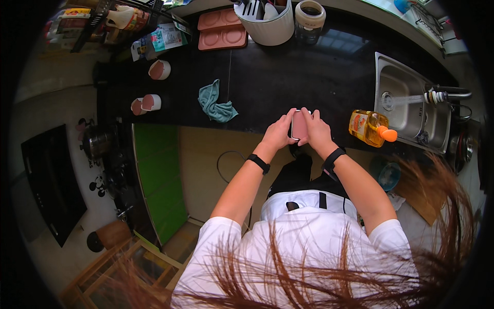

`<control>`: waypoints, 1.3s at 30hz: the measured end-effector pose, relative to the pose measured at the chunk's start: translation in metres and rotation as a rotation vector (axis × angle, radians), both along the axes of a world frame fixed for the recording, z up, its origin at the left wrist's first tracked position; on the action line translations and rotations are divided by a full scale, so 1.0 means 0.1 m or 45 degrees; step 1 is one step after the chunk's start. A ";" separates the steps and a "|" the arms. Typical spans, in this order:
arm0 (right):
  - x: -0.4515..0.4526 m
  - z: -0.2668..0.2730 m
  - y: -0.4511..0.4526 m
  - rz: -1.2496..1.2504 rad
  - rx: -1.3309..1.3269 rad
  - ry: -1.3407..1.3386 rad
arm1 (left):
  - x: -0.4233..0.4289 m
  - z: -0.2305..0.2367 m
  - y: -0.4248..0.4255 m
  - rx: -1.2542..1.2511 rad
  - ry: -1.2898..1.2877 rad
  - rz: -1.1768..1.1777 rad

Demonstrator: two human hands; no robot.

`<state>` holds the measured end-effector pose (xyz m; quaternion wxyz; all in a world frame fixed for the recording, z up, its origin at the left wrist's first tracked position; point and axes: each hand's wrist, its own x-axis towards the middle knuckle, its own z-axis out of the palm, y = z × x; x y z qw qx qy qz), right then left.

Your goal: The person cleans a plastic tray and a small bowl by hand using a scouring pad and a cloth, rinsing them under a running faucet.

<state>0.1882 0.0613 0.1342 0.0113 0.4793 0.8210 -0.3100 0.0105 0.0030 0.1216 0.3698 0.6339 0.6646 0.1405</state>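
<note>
My left hand (278, 131) and my right hand (316, 131) together hold a small pink, white-rimmed rectangular object (299, 125) at the counter's front edge; its exact kind cannot be told. The fingers of both hands wrap its two sides and top. A crumpled teal cloth (217, 104) lies on the black counter to the left. Right of my hands is a bottle of orange liquid soap (364, 125) with an orange pump. Several pink-and-white pieces (159, 70) sit farther left, two of them close together (151, 102).
Water runs from the faucet (438, 96) into a steel sink (401, 112) at the right. Along the back stand a pink mould tray (222, 36), a white utensil holder (268, 29) and a lidded jar (310, 23). A black rack (87, 29) holds bottles at the upper left.
</note>
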 end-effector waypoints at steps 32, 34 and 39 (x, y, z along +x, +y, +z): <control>0.19 -0.02 -0.01 0.030 -0.240 0.254 | -0.02 0.01 0.01 -0.057 0.111 -0.123; 0.22 -0.11 0.00 0.082 -0.189 0.341 | -0.06 -0.08 -0.02 0.038 0.066 -0.146; 0.26 -0.20 -0.01 0.161 -0.101 0.532 | -0.10 -0.30 -0.02 0.252 -0.042 -0.208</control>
